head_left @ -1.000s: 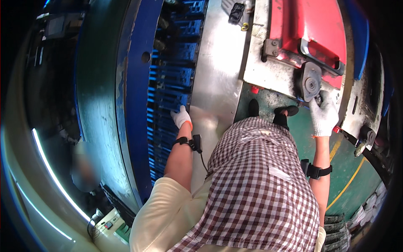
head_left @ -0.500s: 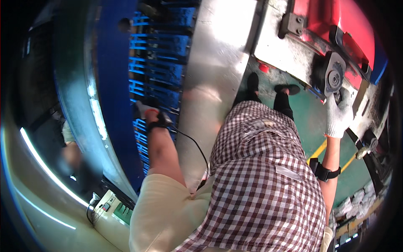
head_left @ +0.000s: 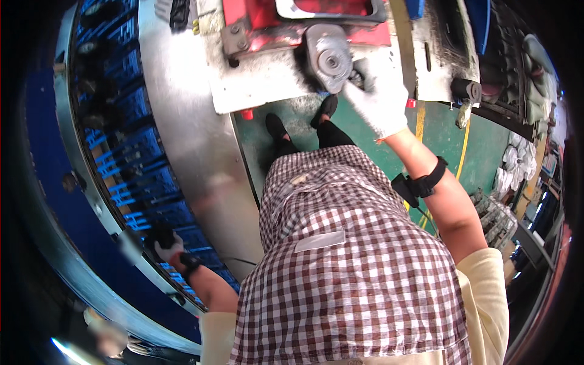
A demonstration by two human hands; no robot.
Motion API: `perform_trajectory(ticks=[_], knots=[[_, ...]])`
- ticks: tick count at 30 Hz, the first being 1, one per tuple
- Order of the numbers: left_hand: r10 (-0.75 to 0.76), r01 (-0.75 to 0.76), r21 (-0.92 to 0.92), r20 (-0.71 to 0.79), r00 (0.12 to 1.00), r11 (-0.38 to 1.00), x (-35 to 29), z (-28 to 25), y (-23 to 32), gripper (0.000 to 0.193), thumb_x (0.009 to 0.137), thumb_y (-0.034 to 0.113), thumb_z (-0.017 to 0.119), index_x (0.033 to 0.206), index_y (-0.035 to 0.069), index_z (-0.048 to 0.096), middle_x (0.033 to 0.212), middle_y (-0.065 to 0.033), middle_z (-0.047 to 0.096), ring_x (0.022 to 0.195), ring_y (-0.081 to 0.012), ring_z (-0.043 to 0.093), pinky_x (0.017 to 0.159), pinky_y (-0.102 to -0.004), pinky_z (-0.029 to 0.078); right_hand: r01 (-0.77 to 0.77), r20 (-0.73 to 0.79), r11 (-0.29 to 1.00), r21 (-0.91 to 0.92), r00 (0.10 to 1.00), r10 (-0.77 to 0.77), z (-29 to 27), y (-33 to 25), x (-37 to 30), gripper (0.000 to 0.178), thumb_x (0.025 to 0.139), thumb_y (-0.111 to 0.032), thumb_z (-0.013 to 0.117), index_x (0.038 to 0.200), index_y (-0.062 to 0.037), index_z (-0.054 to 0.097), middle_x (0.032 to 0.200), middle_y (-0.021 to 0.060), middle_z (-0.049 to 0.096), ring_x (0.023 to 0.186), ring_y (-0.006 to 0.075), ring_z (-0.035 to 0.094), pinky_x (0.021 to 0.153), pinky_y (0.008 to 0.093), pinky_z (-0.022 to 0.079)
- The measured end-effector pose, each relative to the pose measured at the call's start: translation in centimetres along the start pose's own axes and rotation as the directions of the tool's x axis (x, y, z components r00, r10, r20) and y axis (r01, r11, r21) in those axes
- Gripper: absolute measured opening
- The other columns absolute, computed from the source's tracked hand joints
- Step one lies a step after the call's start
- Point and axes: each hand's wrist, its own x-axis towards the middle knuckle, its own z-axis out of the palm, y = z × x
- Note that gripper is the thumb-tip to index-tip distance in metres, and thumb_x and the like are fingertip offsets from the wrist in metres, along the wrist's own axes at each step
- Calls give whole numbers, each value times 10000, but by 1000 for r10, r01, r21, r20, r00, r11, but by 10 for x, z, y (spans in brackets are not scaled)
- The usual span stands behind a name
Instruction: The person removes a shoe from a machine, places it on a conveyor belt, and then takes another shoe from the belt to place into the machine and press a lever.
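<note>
My right hand (head_left: 382, 100), in a white glove, has thumb and fingers closed round a small dark knob (head_left: 357, 78). The knob sits beside a worn grey metal plate with a round hub (head_left: 331, 59), at the front of a red machine part (head_left: 255, 27). At the lower left, my left hand (head_left: 170, 248), also gloved, reaches over a row of blue slotted holders (head_left: 131, 188). Its fingers are partly hidden and curl at a dark object (head_left: 159, 234), too blurred to name.
A shiny metal ledge (head_left: 188, 115) runs between me and the blue holders. The red part rests on a stained white base (head_left: 255, 88). White bundles (head_left: 517, 159) lie at the right beyond the green floor (head_left: 447, 131). Another person's blurred arm (head_left: 109, 337) shows at the lower left.
My view has swung right, so the red machine part now stands ahead. My right hand stays at the knob. My left hand has moved back along the blue holders, closer to my body.
</note>
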Motion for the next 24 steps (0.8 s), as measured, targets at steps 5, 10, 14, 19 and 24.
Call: perform_trajectory(ticks=[5, 10, 14, 19, 24], knots=[[245, -245, 0, -39, 969, 969, -172, 116, -62, 363, 934, 219, 696, 1265, 75, 659, 1307, -153, 664, 1236, -377, 606, 1004, -657, 506, 28, 23, 992, 120, 999, -31, -10, 12, 7, 276, 763, -248, 767, 987, -93, 723, 939, 135, 675, 904, 339, 647, 823, 456, 508], [-17, 47, -79, 348, 938, 996, -260, 202, -109, 586, 917, 328, 690, 1409, 42, 550, 1438, -152, 583, 1328, -374, 534, 1070, -642, 425, -32, 122, 944, 328, 993, -9, -28, 31, 13, 374, 839, -357, 714, 1083, -73, 701, 937, 182, 676, 907, 356, 672, 813, 470, 537], [-149, -23, 198, 804, 576, 980, -327, 262, -113, 811, 847, 331, 751, 1557, 101, 432, 1567, -135, 487, 1452, -378, 436, 1200, -642, 318, -30, 162, 759, 650, 982, -100, -99, 13, 27, 487, 833, -340, 738, 1217, -51, 663, 1092, 197, 679, 1046, 355, 651, 929, 455, 515], [-319, -297, 347, 937, 140, 890, -422, 388, -166, 869, 890, 449, 726, 1561, 13, 385, 1556, -183, 476, 1437, -356, 457, 1233, -504, 324, -219, 395, 442, 870, 845, -360, -156, -40, 37, 968, 854, -162, 725, 1649, -49, 185, 1618, 259, 332, 1446, 347, 438, 1210, 384, 343], [-449, -475, 374, 892, -50, 797, -545, 465, -240, 726, 986, 382, 635, 1546, 0, 373, 1514, -144, 511, 1378, -292, 525, 1191, -421, 388, -180, 179, 127, 976, 984, 16, -196, 3, 26, 915, 885, -144, 670, 1658, -55, 188, 1699, 131, 250, 1501, 229, 352, 1225, 349, 292]])
